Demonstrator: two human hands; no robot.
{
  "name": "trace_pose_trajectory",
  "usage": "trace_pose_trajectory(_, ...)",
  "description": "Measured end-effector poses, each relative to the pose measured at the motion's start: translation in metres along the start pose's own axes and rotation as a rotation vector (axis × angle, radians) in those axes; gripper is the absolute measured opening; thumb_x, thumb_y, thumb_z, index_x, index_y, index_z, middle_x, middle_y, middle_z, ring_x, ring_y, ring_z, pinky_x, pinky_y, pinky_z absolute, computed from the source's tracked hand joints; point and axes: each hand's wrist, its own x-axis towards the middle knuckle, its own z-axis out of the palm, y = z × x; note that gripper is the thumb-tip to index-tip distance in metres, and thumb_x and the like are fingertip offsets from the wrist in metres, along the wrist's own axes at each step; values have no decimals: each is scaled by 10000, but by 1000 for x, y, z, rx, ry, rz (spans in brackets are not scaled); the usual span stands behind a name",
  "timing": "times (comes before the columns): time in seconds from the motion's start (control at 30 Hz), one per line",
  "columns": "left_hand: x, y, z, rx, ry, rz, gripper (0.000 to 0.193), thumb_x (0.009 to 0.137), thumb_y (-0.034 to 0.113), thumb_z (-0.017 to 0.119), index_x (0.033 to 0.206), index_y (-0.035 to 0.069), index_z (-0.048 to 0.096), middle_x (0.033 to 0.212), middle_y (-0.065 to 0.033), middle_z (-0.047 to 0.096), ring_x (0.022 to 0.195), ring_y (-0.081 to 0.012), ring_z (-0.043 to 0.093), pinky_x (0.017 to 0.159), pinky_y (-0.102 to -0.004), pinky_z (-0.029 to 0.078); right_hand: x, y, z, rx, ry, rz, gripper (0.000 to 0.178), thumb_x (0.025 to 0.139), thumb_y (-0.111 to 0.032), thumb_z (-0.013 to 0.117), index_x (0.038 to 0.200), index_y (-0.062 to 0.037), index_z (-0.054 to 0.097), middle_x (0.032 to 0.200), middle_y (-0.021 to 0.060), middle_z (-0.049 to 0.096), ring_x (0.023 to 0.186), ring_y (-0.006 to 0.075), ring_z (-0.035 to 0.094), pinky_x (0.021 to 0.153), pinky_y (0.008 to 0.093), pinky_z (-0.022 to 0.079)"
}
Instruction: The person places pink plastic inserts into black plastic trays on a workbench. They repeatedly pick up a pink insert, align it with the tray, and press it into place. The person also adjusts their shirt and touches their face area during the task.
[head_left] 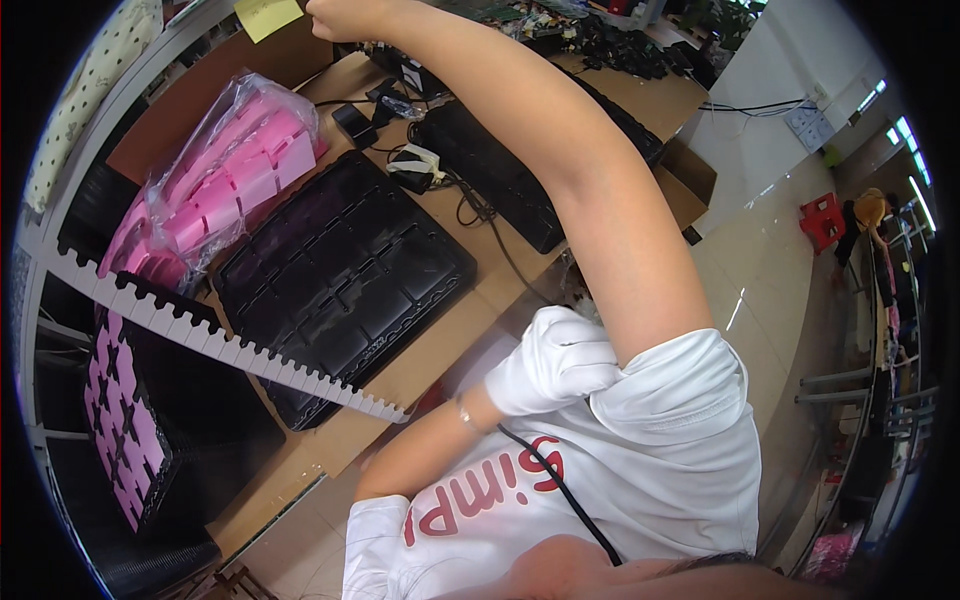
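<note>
My left hand [555, 365], in a white glove, is closed on the bunched right sleeve [665, 395] of my white T-shirt, against the upper arm. Bare and stretched far forward, my right arm ends in my right hand [345, 18] at the top edge. Its visible fingers look curled; the picture's edge cuts part of them off, and what they hold, if anything, cannot be made out. Beside those fingers is a yellow paper note [268, 17] on a brown cardboard box [165, 125]. A black cable [560, 490] runs down over my shirt.
Black plastic trays [345, 275] lie stacked on the brown table [480, 310]. Pink foam pieces [235, 170] in clear plastic sit behind them. A grey toothed strip [220, 345] crosses the left front. Adapters and cables [365, 125] lie farther back. A red stool [822, 222] and another person [868, 215] are at the right.
</note>
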Motion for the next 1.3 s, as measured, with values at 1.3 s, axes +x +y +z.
trace_pose_trajectory(1.3,203,56,-74,-194,-971,-507,364,842,356,611,738,21,707,727,-169,665,728,-331,658,663,-361,538,-79,-109,43,-16,68,-497,101,736,-240,574,715,-149,613,785,-30,593,875,155,544,809,306,409)
